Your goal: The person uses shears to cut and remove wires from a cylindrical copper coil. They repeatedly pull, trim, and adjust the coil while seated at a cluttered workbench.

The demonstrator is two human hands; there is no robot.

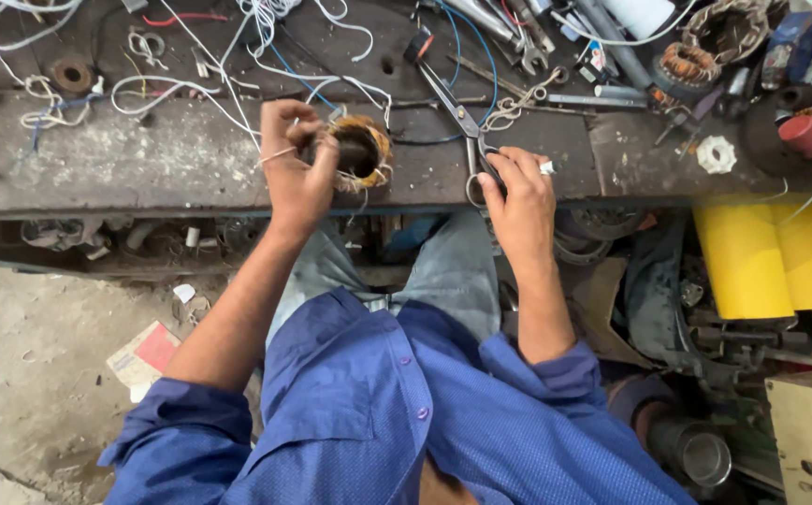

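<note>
My left hand (296, 168) grips a round motor stator (361, 152) wound with copper wire, holding it on its side near the front edge of the dark workbench (144, 168). A thin white string runs over that hand. My right hand (518, 201) rests on the handles of long metal scissors (457, 117), fingers curled into the loops. The blades lie flat on the bench and point away to the upper left.
White and blue wires (238, 84) tangle across the bench top. Pliers, tools (518, 42) and another copper-wound stator (691, 64) crowd the far right. A red can (806, 134) stands at the right edge. Yellow sheets (766, 257) hang below the bench.
</note>
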